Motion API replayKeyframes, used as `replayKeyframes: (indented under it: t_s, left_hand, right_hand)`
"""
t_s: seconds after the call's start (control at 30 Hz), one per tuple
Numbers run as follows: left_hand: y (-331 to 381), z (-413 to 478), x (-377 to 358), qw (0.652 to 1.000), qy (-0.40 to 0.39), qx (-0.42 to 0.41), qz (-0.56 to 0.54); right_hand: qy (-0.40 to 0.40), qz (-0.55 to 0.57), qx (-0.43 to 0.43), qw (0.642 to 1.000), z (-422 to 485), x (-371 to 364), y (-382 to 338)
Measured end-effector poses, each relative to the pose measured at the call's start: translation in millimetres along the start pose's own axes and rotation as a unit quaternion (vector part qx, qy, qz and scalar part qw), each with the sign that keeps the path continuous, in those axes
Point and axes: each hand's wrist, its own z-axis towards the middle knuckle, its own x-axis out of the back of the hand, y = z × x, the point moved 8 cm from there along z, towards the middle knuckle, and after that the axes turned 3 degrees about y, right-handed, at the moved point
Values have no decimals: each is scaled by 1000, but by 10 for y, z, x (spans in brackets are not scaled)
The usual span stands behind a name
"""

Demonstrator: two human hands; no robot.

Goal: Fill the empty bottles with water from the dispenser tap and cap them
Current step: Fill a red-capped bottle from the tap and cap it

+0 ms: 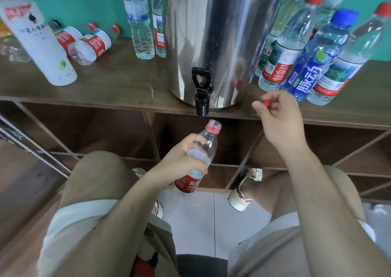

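Note:
My left hand [182,158] grips a clear plastic bottle [203,149] with a red label round its upper body. The bottle is tilted, uncapped, its open mouth just below the black tap [201,92] of the steel dispenser [211,33]. No water runs from the tap. My right hand [277,116] is raised to the right of the tap and pinches a red cap [267,103] between thumb and fingers.
The dispenser stands on a brown wooden shelf [118,82]. Several capped bottles [313,50] crowd its right side. On the left are two upright clear bottles [139,23], red-labelled bottles lying down [91,44] and a tall white bottle [40,42]. Open cubbies lie beneath.

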Motion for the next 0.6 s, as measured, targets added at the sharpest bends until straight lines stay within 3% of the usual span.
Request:
replayKeyframes:
  t_s: [0.2, 0.4, 0.5, 0.6]
  left_hand:
    - [-37, 94, 59, 998, 55, -15, -29]
    - [17, 102, 73, 995, 77, -36, -46]
    - [50, 91, 89, 994, 83, -49, -51]
    - [69, 80, 90, 994, 83, -58, -48]
  right_hand:
    - [14, -127, -3, 992, 121, -81, 149]
    - [33, -162, 13, 986, 77, -79, 50]
    - [78, -92, 109, 987, -61, 4, -326]
    - [32, 27, 206, 978, -244, -80, -842]
